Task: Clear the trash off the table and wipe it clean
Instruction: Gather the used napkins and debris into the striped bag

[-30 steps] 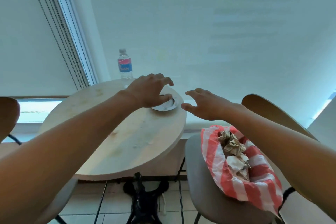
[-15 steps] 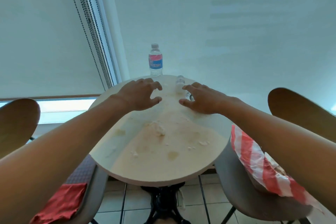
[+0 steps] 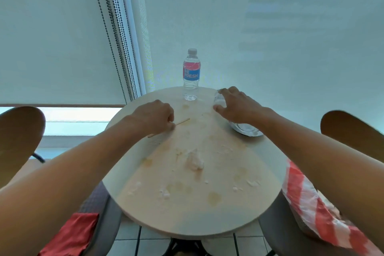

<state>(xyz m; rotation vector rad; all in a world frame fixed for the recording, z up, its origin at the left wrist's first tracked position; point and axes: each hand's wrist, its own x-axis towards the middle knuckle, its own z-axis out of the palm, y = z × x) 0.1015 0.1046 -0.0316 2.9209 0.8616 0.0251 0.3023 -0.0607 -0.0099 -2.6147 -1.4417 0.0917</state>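
Observation:
The round pale table (image 3: 207, 214) is stained and strewn with white crumbs, with a crumpled white tissue (image 3: 194, 162) near its middle. My left hand (image 3: 154, 117) is curled over a thin wooden stick (image 3: 184, 121) at the table's far left and pinches it. My right hand (image 3: 239, 106) has its thumb and fingers around a small clear cup (image 3: 218, 98) at the far right. A shallow foil dish (image 3: 247, 131) lies under my right wrist. A water bottle (image 3: 191, 75) with a red and blue label stands upright at the far edge.
On the chair to the right sits a red-and-white striped bag (image 3: 311, 203) holding trash. A red cloth (image 3: 72, 235) lies on the seat of the left chair. Wooden chair backs (image 3: 349, 131) flank the table. Window blinds hang close behind it.
My left hand left the foil dish and settled on the wooden stick. My right hand reached forward to the small clear cup. The view swung so the table is centred.

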